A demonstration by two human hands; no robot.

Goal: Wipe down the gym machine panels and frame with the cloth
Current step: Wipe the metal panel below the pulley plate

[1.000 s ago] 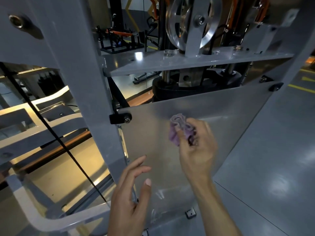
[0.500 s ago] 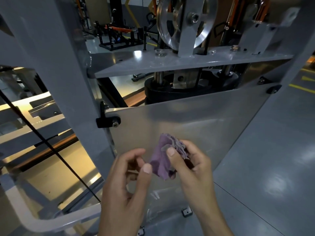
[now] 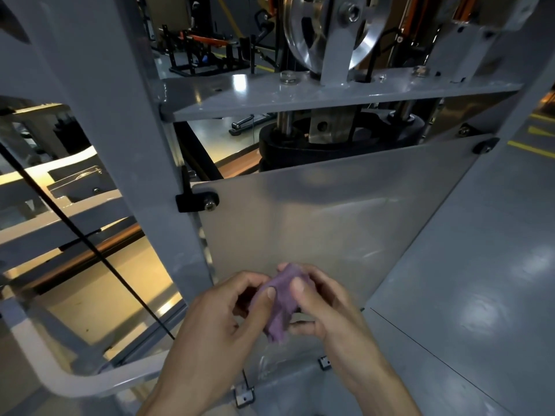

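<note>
In the head view, both hands meet low in the centre of the frame, in front of the lower part of a pale panel [image 3: 345,223]. The left hand [image 3: 216,328] comes up from the bottom left with its fingers curled, its thumb pressed onto a bunched purple cloth [image 3: 280,304]. The right hand [image 3: 327,310] enters from the bottom right, its thumb on the top face of the cloth and its fingers curled round the cloth's far side. So each hand grips the cloth, which sits between them, held off the panel surface as far as can be judged.

The cloth is crumpled into a lump whose long axis runs from the upper right, near the right fingertips, down to the lower left, where a loose end hangs below the thumbs.

The panel is bolted to a grey frame upright [image 3: 120,145] at the left of the frame by a black bracket [image 3: 196,201]. Above it, across the upper middle, lies a grey shelf plate [image 3: 300,97] carrying a shiny pulley wheel [image 3: 324,31] at the top. A black cable [image 3: 90,244] crosses diagonally at the left.
</note>
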